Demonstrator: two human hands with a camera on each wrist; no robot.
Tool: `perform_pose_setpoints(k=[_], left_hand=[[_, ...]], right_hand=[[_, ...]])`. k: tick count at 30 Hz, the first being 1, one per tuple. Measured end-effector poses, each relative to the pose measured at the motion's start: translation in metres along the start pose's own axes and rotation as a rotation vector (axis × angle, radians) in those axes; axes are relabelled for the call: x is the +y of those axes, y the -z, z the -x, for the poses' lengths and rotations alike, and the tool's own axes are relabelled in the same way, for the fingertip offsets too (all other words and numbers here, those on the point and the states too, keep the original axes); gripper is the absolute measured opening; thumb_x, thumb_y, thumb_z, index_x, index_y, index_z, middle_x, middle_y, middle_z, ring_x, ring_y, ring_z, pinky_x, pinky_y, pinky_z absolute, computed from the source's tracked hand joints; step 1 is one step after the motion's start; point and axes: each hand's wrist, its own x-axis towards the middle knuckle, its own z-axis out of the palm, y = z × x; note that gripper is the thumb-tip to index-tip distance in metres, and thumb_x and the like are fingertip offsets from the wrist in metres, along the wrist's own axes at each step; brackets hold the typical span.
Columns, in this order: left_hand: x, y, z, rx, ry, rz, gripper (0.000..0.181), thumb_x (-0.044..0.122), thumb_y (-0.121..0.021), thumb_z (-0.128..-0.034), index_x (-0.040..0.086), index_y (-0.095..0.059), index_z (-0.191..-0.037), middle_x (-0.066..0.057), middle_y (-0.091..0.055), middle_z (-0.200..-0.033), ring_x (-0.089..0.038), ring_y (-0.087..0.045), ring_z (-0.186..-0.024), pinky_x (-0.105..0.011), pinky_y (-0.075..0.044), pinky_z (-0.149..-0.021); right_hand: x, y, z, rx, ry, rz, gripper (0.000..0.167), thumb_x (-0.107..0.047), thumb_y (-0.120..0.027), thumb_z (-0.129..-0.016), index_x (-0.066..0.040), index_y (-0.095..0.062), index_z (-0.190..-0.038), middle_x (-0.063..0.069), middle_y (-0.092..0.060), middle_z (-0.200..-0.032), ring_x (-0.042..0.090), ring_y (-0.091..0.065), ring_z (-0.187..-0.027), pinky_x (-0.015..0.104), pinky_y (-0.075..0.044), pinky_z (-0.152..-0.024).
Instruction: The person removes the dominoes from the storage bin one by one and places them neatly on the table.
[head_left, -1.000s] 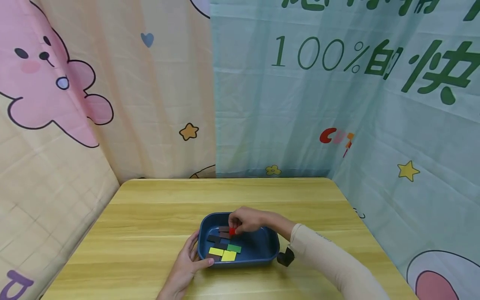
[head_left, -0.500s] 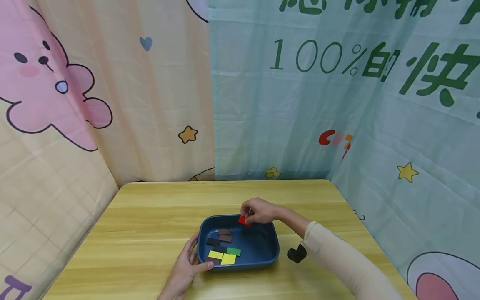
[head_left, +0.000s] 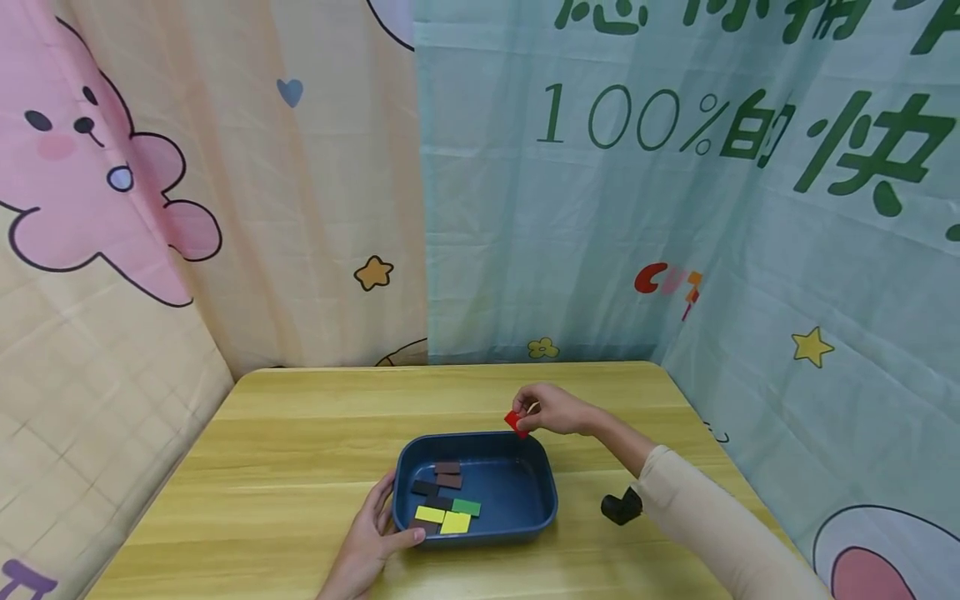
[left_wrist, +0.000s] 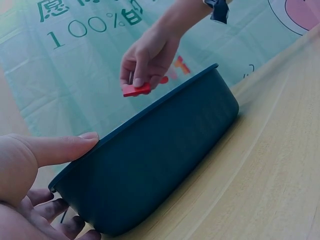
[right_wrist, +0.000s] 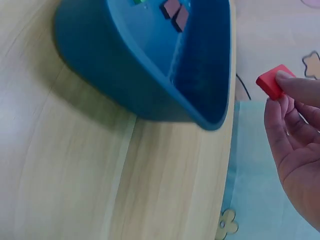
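"Red block [head_left: 515, 422]: where is it recorded?"

"Near the far right corner of the blue tray [head_left: 517, 496], raised above the rim and apart from it. It is pinched between the thumb and fingertips of the right hand [head_left: 553, 408]."

"Is any change noted over the last second?"

"Yes. One second ago the block is seen inside the tray, beside the two brown pieces [head_left: 448, 481]; half a second ago, at the far edge; now it is carried farther right, clear of the rim. The other pieces are left as they lie: brown towards the far left corner, two black pieces [head_left: 426, 487] nearer, then a green piece [head_left: 467, 507], two yellow pieces [head_left: 455, 522] and a dark brown piece [head_left: 431, 527] by the near left corner."

"Left hand [head_left: 366, 533]?"

"Clamped round the tray's near left corner, thumb at the rim, fingers along the outer left wall. The tray is rested on the table [head_left: 300, 442]."

"Significance?"

"Judgement only: the block appears to be separated from the rest while the tray is steadied; pieces seem to be handled singly."
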Motion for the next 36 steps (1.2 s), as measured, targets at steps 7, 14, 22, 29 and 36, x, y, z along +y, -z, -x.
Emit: perform_pose_setpoints(k=[7, 14, 22, 29, 36], left_hand=[[0.000, 0.001, 0.000, -0.001, -0.017, -0.014, 0.104, -0.006, -0.086, -0.0801, 0.000, -0.020, -0.161, -0.031, -0.017, -0.165, -0.050, -0.024, -0.148, -0.055, -0.030, -0.116], [0.000, 0.001, -0.001, 0.003, -0.005, -0.027, 0.104, -0.005, -0.086, -0.0808, 0.000, -0.020, -0.161, -0.032, -0.017, -0.165, -0.051, -0.023, -0.148, -0.055, -0.030, -0.116], [0.001, 0.000, -0.001, 0.001, -0.003, -0.036, 0.103, -0.006, -0.085, -0.0806, -0.001, -0.021, -0.161, -0.032, -0.018, -0.164, -0.051, -0.022, -0.148, -0.057, -0.028, -0.117], [0.003, 0.000, 0.000, 0.003, 0.004, -0.041, 0.103, -0.006, -0.085, -0.0809, -0.001, -0.020, -0.161, -0.032, -0.018, -0.164, -0.051, -0.022, -0.148, -0.056, -0.028, -0.117], [0.002, 0.000, -0.001, 0.005, -0.002, -0.048, 0.103, -0.006, -0.086, -0.0805, -0.001, -0.021, -0.161, -0.032, -0.019, -0.164, -0.050, -0.024, -0.148, -0.053, -0.030, -0.115]], right_hand=[[0.018, 0.014, 0.016, 0.074, -0.088, -0.188, 0.012, -0.003, -0.068, -0.099, 0.003, -0.061, -0.107, 0.012, -0.063, -0.098, 0.025, -0.065, -0.089, 0.036, -0.060, -0.078], [0.045, 0.020, 0.033, 0.146, -0.135, -0.293, 0.012, 0.001, -0.066, -0.099, 0.008, -0.060, -0.107, 0.016, -0.063, -0.099, 0.026, -0.066, -0.090, 0.037, -0.061, -0.082], [0.075, 0.014, 0.051, 0.212, -0.210, -0.377, 0.019, 0.002, -0.069, -0.096, 0.010, -0.058, -0.109, 0.016, -0.063, -0.098, 0.024, -0.066, -0.086, 0.050, -0.059, -0.090], [0.097, 0.005, 0.063, 0.263, -0.251, -0.404, 0.020, 0.003, -0.070, -0.094, 0.011, -0.058, -0.108, 0.016, -0.062, -0.098, 0.023, -0.064, -0.086, 0.039, -0.061, -0.082], [0.117, -0.004, 0.067, 0.313, -0.343, -0.376, 0.019, 0.004, -0.072, -0.093, 0.008, -0.060, -0.107, 0.016, -0.063, -0.099, 0.025, -0.063, -0.086, 0.036, -0.062, -0.080]])
